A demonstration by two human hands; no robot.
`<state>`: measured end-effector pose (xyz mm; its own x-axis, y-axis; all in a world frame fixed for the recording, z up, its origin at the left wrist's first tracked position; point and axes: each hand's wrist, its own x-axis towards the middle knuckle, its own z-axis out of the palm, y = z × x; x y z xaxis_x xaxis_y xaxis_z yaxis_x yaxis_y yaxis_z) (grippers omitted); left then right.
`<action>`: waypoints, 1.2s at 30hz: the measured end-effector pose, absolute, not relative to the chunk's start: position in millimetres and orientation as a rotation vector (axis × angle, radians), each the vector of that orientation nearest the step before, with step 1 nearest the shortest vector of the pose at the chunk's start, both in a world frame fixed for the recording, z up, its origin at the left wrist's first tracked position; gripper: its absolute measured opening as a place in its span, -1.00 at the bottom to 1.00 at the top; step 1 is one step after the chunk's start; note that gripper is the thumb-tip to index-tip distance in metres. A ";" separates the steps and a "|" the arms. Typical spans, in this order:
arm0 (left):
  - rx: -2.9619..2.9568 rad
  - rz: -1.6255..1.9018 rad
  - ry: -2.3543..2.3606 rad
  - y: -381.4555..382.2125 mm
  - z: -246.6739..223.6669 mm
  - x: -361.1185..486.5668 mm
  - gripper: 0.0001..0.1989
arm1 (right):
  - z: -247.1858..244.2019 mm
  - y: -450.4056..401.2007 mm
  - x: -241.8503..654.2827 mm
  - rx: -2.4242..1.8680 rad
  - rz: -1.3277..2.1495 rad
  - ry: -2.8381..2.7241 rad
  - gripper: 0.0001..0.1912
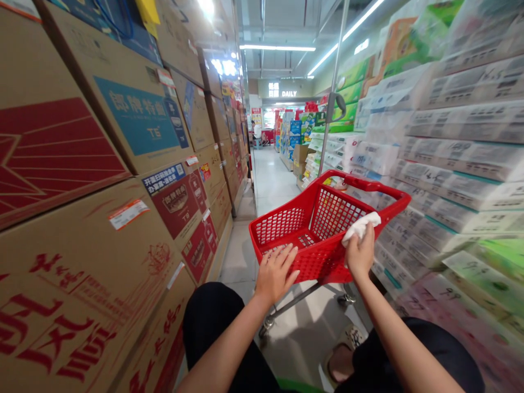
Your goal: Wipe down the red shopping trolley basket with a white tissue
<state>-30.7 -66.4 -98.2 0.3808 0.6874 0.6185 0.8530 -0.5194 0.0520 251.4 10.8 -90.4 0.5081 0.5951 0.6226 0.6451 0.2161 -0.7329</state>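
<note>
A red plastic shopping cart [327,256] stands in front of me, its perforated basket holding nothing that I can see. My left hand [277,271] lies against the near side of the basket, fingers spread out toward its rim. Farther right, my right hand [361,254] grips a crumpled white cloth [362,226] and presses it to the upper rim near the handle end. The cart's handle [372,184] rises just beyond that cloth. Part of the cloth is hidden by my fingers.
Stacked cardboard boxes [82,262] form a wall on the left. Packs of tissue paper [462,131] are piled on the right. Ahead is a glass door with a dark handle [339,106], and an aisle floor [272,174] beyond it. A person [257,132] sits far off.
</note>
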 end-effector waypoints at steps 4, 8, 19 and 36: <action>-2.411 -0.901 -1.296 -64.9 -96.2 -20.6 -0.36 | -96.3 8.5 229.4 -1.438 0.068 -1.122 -0.22; -2.435 -0.946 -1.277 -60.9 -94.3 -10.7 -0.38 | -111.8 -6.8 194.5 -1.430 0.170 -1.170 -0.27; -2.476 -0.964 -1.298 -49.8 -95.9 -16.6 -0.39 | -151.2 -36.0 125.5 -1.216 0.228 -1.446 -0.35; -2.472 -0.938 -1.316 -82.8 -96.2 -28.5 -0.34 | -36.7 93.1 295.6 -1.537 -0.351 -1.735 -0.50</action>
